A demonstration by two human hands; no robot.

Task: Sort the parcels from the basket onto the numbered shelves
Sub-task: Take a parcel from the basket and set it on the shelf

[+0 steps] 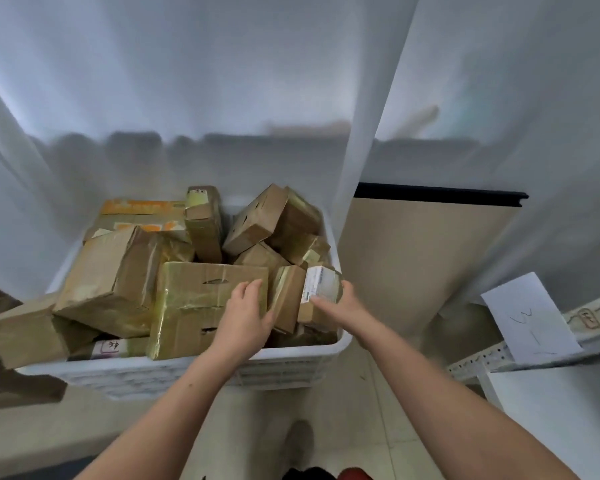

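We grip a small parcel w/ a white label in our right hand: thumb across the label face, fingers curled round the far side. It sits at the near-right corner of the white basket, resting among the other parcels. Just beside it on the left a narrow parcel stands on edge. Our left hand holds the right edge of the flat parcel at the basket's front: fingers bent over its top face, thumb down at the edge next to the narrow parcel. The basket is piled w/ taped brown cartons, incl. an orange-printed box at the back left. One brown box lies outside the rim on the left. To the right, a paper sheet w/ handwritten marks, maybe a 3, hangs on a perforated shelf rail. A beige board w/ a black top edge stands behind, white drapes around.
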